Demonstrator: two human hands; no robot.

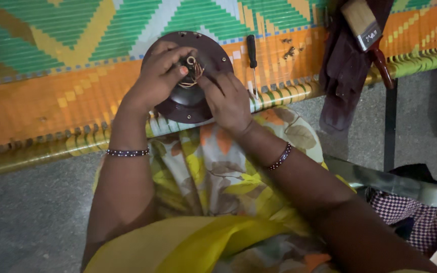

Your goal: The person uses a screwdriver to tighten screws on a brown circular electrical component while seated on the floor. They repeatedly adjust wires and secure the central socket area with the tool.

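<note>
Left hand [160,73] pinches small ring [191,60] and thin wires [194,77] at centre of dark round disc [188,103]. Right hand [227,101] clasps disc rim. Screwdriver [252,58] lies just beside on woven cot [51,101].

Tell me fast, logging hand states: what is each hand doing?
Left hand: pinching the wires at the brown disc hub.
Right hand: closed on the disc's hub.

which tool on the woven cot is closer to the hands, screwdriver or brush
The black-handled screwdriver, lying just beside the right hand; the paintbrush sits far off by the dark cloth.
</note>
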